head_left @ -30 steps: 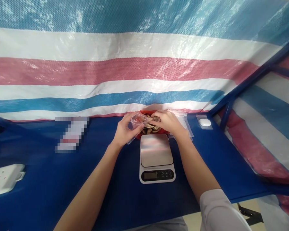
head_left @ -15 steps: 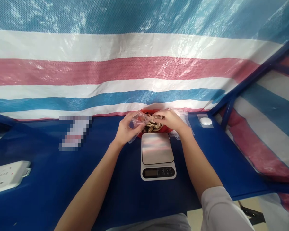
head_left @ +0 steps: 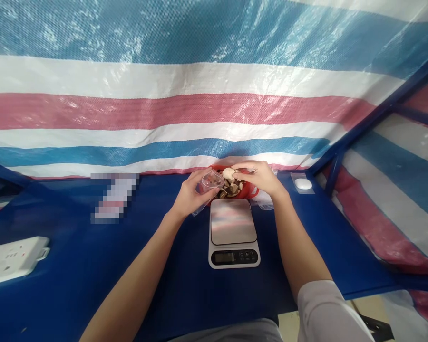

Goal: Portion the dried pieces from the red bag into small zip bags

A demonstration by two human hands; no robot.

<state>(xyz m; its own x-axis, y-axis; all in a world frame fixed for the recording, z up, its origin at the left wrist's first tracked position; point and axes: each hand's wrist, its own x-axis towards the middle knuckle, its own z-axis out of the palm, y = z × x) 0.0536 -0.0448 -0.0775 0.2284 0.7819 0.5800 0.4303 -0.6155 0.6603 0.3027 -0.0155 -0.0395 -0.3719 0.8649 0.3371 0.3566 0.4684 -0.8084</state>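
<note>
My left hand (head_left: pixel 191 194) is closed around a small clear plastic bag (head_left: pixel 213 178), holding its mouth spread. My right hand (head_left: pixel 259 177) pinches a pale, dried-looking slice (head_left: pixel 230 173) between thumb and fingers, just right of the bag's opening. Beneath both hands lies a red plastic bag (head_left: pixel 251 190) with many brown and cream slices (head_left: pixel 231 188), which look like dried mushroom. Directly in front of it, on the near side, stands a white kitchen scale (head_left: pixel 234 232) with a bare steel plate. Whether the clear bag has slices inside, I cannot tell.
More clear plastic bags (head_left: pixel 266 204) lie under my right wrist. A white oval object on a clear packet (head_left: pixel 303 184) sits at the right. On the left are a white power strip (head_left: pixel 16 260) and a blurred-out paper (head_left: pixel 116 197). A striped tarp (head_left: pixel 199 109) closes off the table's back.
My right hand has risen slightly and drawn right, lifting a pale slice from the pile. My left hand keeps the clear bag in nearly the same place. The view has tilted a little.
</note>
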